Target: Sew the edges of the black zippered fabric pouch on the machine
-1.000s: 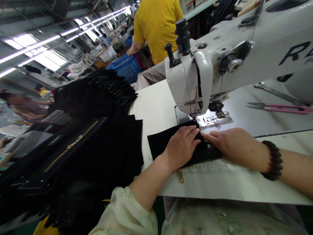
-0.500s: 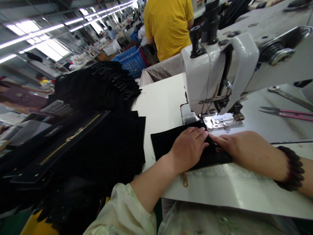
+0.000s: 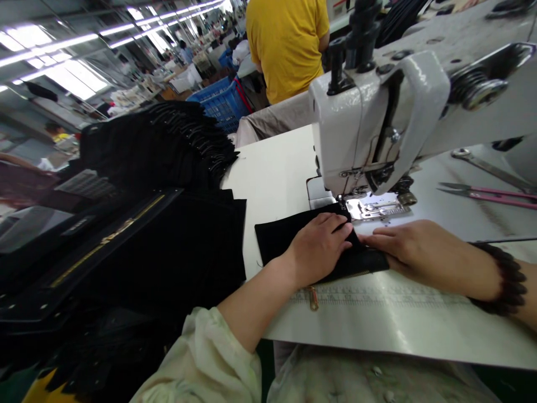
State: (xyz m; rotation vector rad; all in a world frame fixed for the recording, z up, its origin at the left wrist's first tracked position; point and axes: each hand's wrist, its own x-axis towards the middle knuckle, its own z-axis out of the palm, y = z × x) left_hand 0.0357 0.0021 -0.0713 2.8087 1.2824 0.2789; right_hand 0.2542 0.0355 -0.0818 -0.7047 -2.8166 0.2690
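Note:
A piece of black fabric (image 3: 289, 240) lies folded on the white sewing table, its far end reaching the presser foot (image 3: 361, 210) of a white industrial sewing machine (image 3: 369, 117). My left hand (image 3: 319, 249) presses flat on the fabric. My right hand (image 3: 415, 246) rests on its near right part, with fingertips close to my left hand and a dark bead bracelet (image 3: 499, 280) on the wrist. A small brass zipper pull (image 3: 312, 298) hangs below the fabric's near edge. The needle is hidden by the machine head.
Piled black garments (image 3: 159, 252) with gold-toned trim fill the left. Pink-handled thread snips (image 3: 486, 193) and a metal wrench (image 3: 490, 168) lie right of the machine. A person in a yellow shirt (image 3: 285, 50) stands beyond, near a blue crate (image 3: 220, 106).
The whole view has shifted, with the machine further right than a second ago. Both hands remain flat on the black fabric beside the presser foot.

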